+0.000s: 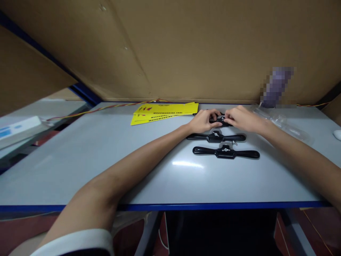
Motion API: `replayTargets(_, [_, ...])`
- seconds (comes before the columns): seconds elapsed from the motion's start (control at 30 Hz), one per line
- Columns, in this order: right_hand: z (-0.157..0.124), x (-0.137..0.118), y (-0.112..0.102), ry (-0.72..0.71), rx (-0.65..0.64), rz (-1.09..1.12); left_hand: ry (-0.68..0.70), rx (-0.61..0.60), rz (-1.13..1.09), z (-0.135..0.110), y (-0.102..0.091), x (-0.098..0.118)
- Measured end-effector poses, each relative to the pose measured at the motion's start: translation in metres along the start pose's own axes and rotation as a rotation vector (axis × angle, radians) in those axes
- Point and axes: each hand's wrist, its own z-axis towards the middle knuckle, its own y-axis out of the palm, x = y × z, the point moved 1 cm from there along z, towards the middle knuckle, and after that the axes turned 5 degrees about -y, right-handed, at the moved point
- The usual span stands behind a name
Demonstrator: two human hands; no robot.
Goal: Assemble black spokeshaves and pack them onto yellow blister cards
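Note:
My left hand curves round the middle of a black spokeshave, thumb in front and fingers behind. From the other side my right hand pinches at the same tool, its fingertips close to the centre; any small part between them is hidden. Nearer to me lies a second spokeshave with a blade plate standing behind its body. The nearest spokeshave lies level on the table, also with a blade plate. Beside that plate rests a small silver screw. Another black handle shows partly behind my left hand.
Yellow printed cards overlap at the back left. Crumpled clear plastic lies right of my right hand, near a blurred purple object. A cardboard wall closes the back. A twisted cable runs along the rear edge.

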Motion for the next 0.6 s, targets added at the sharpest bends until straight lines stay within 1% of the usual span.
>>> replayTargets(0.13, [0.001,-0.014,-0.012,-0.022,-0.021,-0.148,0.000,0.005,-0.026,0.001,0.000,0.000])
replayTargets(0.23, [0.003,-0.025,-0.023,0.007,-0.066,-0.256,0.002,0.000,-0.040,0.002,0.001,-0.001])
replayTargets(0.3, [0.005,-0.030,-0.027,0.005,-0.093,-0.310,0.006,0.002,-0.041,0.002,0.001,-0.001])
replayTargets(0.53, [0.004,-0.025,-0.020,-0.133,-0.098,-0.489,0.008,0.016,0.011,0.000,0.001,0.003])
replayTargets(0.6, [0.002,-0.023,-0.019,-0.148,-0.080,-0.478,0.010,0.015,0.011,-0.001,0.000,0.004])
